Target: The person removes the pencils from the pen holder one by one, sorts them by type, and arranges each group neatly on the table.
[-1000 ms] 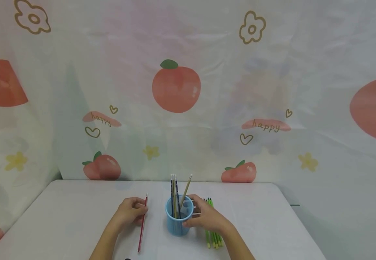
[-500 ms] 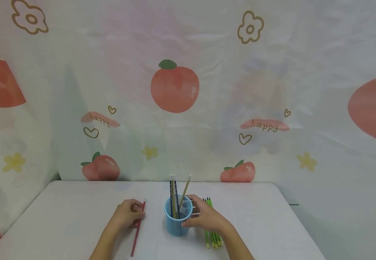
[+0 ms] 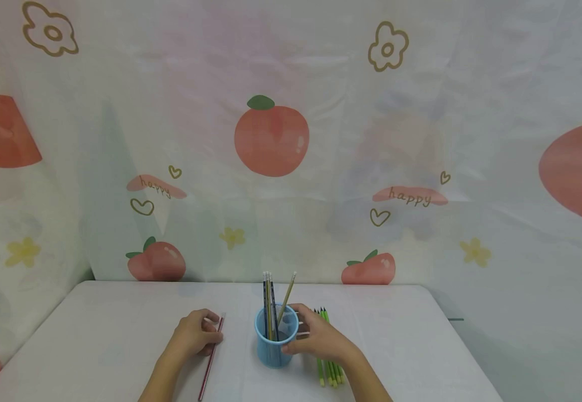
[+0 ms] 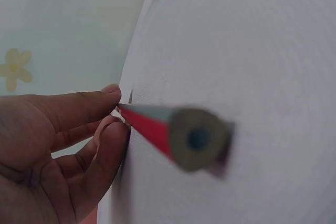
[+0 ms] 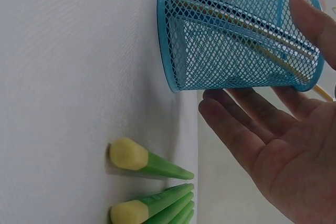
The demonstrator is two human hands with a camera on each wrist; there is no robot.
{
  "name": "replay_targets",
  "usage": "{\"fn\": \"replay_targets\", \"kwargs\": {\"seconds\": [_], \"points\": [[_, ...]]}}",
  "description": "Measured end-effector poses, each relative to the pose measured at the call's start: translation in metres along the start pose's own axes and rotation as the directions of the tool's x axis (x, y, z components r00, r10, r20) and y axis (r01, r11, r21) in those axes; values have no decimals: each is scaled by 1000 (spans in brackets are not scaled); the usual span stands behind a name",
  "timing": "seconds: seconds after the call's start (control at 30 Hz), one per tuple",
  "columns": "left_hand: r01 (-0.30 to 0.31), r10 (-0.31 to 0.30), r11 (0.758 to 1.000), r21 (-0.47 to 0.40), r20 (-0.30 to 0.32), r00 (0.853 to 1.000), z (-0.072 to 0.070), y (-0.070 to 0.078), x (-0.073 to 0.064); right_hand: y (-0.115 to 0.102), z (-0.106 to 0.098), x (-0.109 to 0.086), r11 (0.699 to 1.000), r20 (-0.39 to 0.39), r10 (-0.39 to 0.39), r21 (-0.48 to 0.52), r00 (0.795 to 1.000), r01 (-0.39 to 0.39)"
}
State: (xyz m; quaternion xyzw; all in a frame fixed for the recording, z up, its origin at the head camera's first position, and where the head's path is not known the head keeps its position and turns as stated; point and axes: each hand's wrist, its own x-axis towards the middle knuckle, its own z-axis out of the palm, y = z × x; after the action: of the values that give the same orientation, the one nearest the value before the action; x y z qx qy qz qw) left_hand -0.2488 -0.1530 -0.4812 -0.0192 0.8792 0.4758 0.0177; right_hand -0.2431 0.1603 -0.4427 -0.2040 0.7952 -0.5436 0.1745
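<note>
In the head view my left hand (image 3: 190,336) pinches a red pencil (image 3: 208,365) between thumb and fingertips near its upper end. The pencil slants toward me. In the left wrist view the pencil (image 4: 152,129) points its flat, unsharpened end with a dark core at the camera. My right hand (image 3: 318,335) holds a blue mesh pencil cup (image 3: 271,357) from its right side, thumb near the rim and fingers along the far wall. Inside the upright cup (image 5: 226,40) stand several pencils (image 3: 268,301), dark blue and gold, white eraser ends up.
Several green pencils (image 3: 329,369) with yellow ends lie side by side on the white table (image 3: 411,357), right of the cup and partly behind my right wrist. A fruit-patterned cloth (image 3: 291,223) hangs behind the table's far edge.
My left hand has shifted slightly left and toward me with the red pencil, which has come nearer and slants more. The right hand and the cup have stayed in place.
</note>
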Motion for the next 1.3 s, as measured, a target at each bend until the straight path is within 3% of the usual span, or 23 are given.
{"fn": "replay_targets", "kwargs": {"seconds": [0.3, 0.4, 0.5, 0.6, 0.73, 0.93, 1.17, 1.3], "points": [[-50, 51, 996, 73, -18, 999, -5, 9, -2, 0, 1, -2, 1000, 12, -8, 22, 1000, 8], [-83, 84, 996, 11, -29, 996, -7, 16, -2, 0, 0, -2, 1000, 8, -2, 20, 1000, 2], [-122, 122, 985, -123, -8, 992, -8, 24, -2, -1, 0, -2, 1000, 7, 1, 14, 1000, -1], [-163, 181, 950, -265, 46, 982, -8, 32, -2, 0, -1, -1, 1000, 10, 2, 15, 1000, -2], [-182, 255, 875, -449, 108, 961, -7, 41, -3, 0, -1, 0, 1000, 14, 3, 22, 1000, -3], [-191, 320, 781, -595, 118, 940, 4, 50, -6, 0, -1, 1, 1000, 6, 15, 13, 1000, -15], [-108, 302, 720, -686, 169, 938, 24, 59, -9, 0, -1, 2, 1000, 3, 10, 8, 1000, -10], [-65, 293, 721, -690, 218, 931, 31, 58, -10, 0, -1, 1, 1000, 8, -4, 17, 1000, 4]]}}
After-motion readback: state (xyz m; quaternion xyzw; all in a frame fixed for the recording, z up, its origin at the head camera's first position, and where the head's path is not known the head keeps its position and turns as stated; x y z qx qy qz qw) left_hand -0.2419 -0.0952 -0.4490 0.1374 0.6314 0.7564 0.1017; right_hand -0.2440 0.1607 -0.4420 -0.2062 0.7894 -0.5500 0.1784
